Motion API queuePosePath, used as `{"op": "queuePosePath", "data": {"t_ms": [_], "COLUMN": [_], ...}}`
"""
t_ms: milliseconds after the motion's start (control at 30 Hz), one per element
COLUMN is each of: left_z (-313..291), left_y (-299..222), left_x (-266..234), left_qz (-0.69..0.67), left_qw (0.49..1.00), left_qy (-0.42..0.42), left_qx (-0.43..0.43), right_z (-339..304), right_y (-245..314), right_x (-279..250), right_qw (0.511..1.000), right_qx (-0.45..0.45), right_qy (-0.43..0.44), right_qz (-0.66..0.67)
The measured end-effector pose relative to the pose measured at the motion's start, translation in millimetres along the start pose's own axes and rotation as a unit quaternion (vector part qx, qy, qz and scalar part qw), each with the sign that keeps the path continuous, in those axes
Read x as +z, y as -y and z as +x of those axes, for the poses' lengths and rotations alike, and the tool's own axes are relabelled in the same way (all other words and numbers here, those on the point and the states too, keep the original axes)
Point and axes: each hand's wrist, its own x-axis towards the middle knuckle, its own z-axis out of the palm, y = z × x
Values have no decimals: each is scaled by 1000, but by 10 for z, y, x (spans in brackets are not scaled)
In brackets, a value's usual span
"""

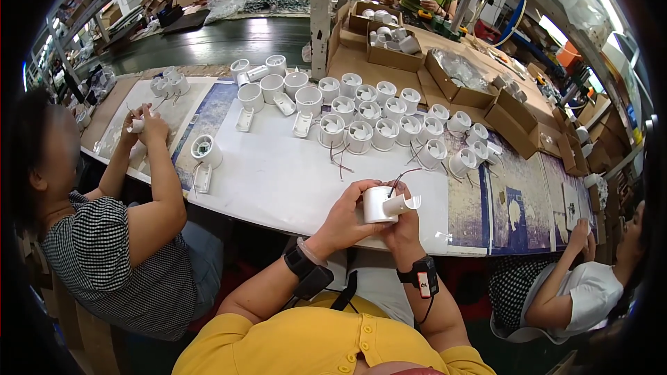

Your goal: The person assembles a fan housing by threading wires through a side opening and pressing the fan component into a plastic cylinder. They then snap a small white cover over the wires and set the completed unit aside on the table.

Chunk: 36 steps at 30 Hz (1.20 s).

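Above the near edge of the table I hold a white plastic fan housing [377, 205], a short cylinder with a half-open handle stub sticking out toward the right. My left hand [342, 218] is wrapped round its left side. Under the stub, my right hand [403, 230] grips it from the right and below. Thin dark and red wires [396, 182] rise from the housing near my fingers. Beyond my hands stand several similar white housings [360, 132] with fan blades inside, some trailing wires. Curved white handle covers [302, 125] lie to their left.
The white table sheet [278, 173] spreads before me. One housing with a green circuit board [205, 149] stands at the left, near a co-worker's hands [147, 125]. Open cardboard boxes [514, 121] line the far right, beside a metal post [320, 21]. Another person sits at the right.
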Motion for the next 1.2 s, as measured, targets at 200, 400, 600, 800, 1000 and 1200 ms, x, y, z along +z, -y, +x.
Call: {"op": "queuePosePath", "data": {"t_ms": [200, 400, 600, 800, 1000, 1200], "left_z": [-31, -100, 69, 99, 68, 23], "left_y": [27, 32, 22, -15, 34, -121], "left_x": [15, 48, 115, 197, 156, 64], "left_qz": [-41, -92, 37, -17, 123, -111], "left_qw": [999, 996, 996, 994, 983, 990], "left_qy": [-6, -9, -47, -69, -61, -56], "left_qx": [0, -2, 64, 84, 125, 64], "right_z": [-13, -91, 112, 163, 97, -132], "right_y": [-52, -53, -168, -46, -17, 78], "right_x": [-58, 38, 43, 3, -59, 86], "right_qw": [1000, 1000, 987, 981, 988, 989], "right_qx": [-6, -11, -15, -7, -54, -98], "right_qy": [-1, 22, -5, 67, 84, 103], "right_qz": [14, -12, 161, 180, 116, -39]}}
